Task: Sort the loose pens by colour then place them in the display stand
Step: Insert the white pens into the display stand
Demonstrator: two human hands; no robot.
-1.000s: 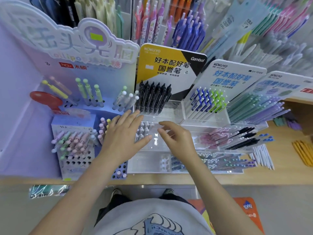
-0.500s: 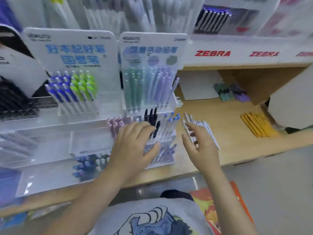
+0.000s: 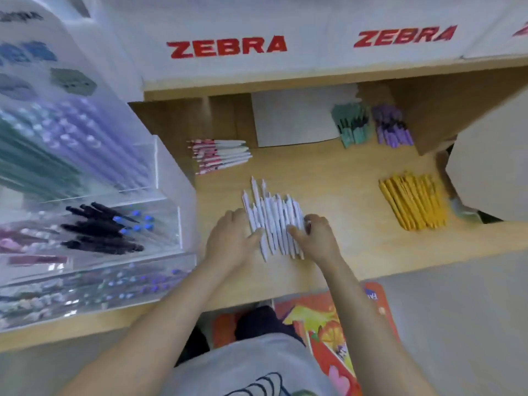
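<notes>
I read "ZEBRA" twice — red block capitals on white header strip above wooden shelf, one at 12 o'clock, second at 1 o'clock. Fragment of third red word at 2 o'clock, cut by frame edge, unreadable. Card on clear display stand at 10 o'clock carries dark print and coloured patches — too blurred, I cannot make out any character. Blue corner of orange mat at 5 o'clock shows white letters, too small for me to read.
</notes>
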